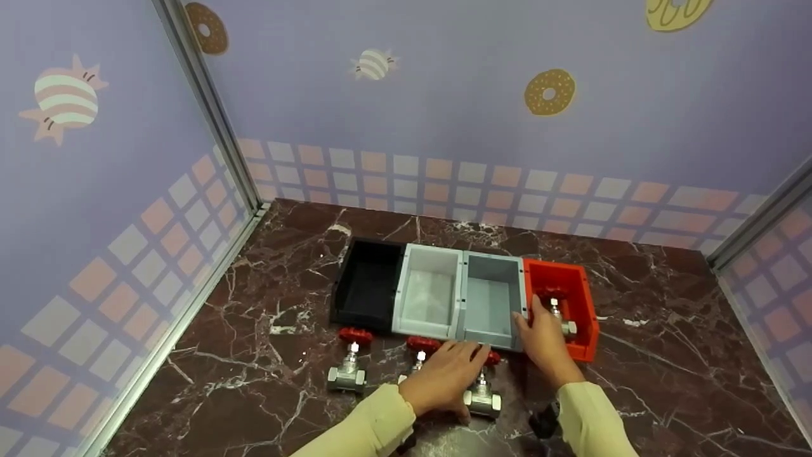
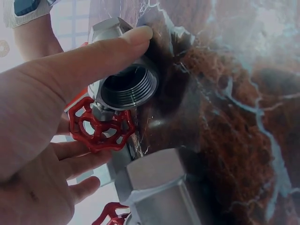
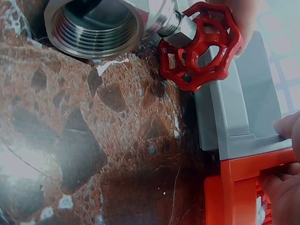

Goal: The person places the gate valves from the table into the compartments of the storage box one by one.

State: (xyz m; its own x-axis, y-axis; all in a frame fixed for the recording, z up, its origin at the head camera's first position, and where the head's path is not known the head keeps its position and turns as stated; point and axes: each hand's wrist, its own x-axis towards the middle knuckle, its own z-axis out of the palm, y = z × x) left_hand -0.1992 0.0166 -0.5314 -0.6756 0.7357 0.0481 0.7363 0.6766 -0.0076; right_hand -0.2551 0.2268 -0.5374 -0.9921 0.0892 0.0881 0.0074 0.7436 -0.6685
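Observation:
My left hand point(image 1: 444, 374) is beside the rightmost metal valve point(image 1: 482, 401) on the tabletop. In the left wrist view its thumb point(image 2: 138, 36) lies across the valve body, and the other fingers extend behind the red handwheel point(image 2: 101, 129). My right hand point(image 1: 547, 343) straddles the wall between the grey bin point(image 1: 493, 266) and the red bin point(image 1: 587, 289). Its thumb point(image 3: 285, 126) is over the grey side, while the other fingers reach into the red bin, partly hidden. Another valve point(image 1: 556, 309) lies in the red bin, right next to that hand.
A black bin point(image 1: 368, 279) and a white bin point(image 1: 431, 292) continue the row leftward. Before them lie a valve point(image 1: 347, 374) at left and one with a red handwheel point(image 1: 422, 343), partly covered by my left hand. Patterned walls point(image 1: 444, 114) enclose the marbled tabletop point(image 1: 254, 381).

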